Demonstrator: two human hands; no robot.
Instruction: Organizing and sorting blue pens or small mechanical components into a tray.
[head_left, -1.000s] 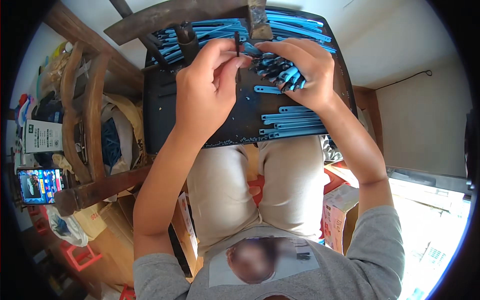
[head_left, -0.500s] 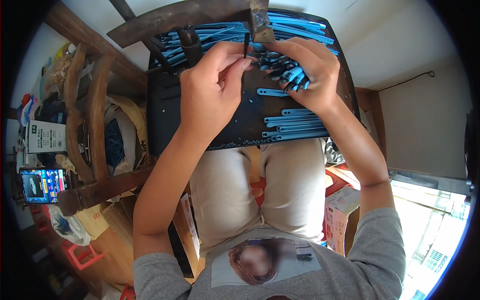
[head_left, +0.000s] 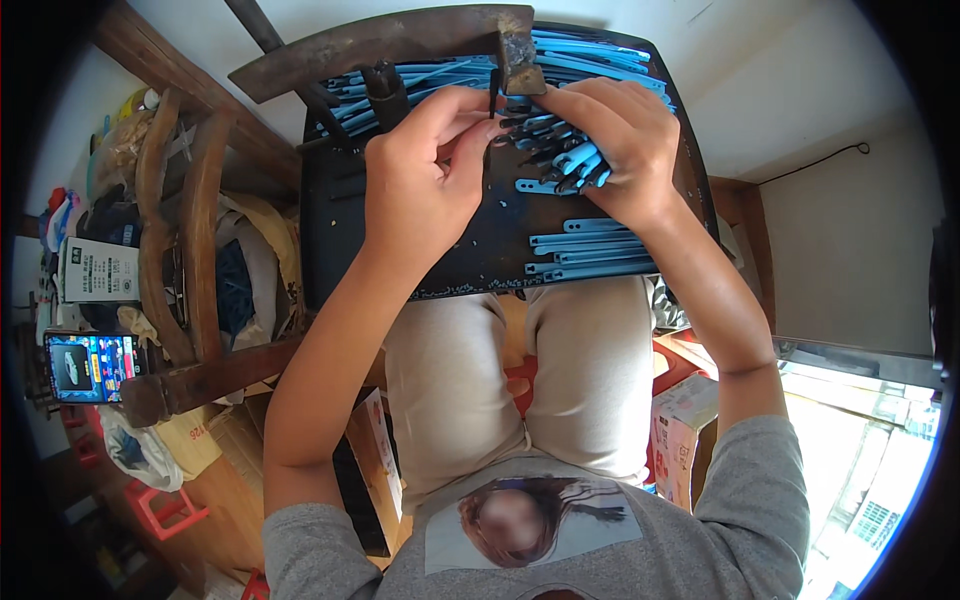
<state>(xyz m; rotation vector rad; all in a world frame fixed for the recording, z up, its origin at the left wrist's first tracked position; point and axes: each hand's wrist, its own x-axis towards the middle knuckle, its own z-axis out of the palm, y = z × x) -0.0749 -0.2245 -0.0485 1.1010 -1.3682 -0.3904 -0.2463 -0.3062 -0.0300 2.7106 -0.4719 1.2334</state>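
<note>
My left fingers [head_left: 468,142] pinch a slim black stick [head_left: 494,88]—at its four o'clock, my right fingers [head_left: 578,106] clutch flat blue-and-black plastic-looking strips [head_left: 573,160]. Aligning seems in hand—steadiness needed next.

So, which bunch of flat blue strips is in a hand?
The black-ended bunch in the right hand; the other bunches lie on the black tabletop.

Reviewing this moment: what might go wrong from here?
The right hand grips a thick bundle of blue-and-black strips; one might slip out. The thin dark piece, pinched by the left hand, might drop. Loose blue strips lie close to the near edge of the black tabletop, so a stray bump could perhaps knock one off.
</note>
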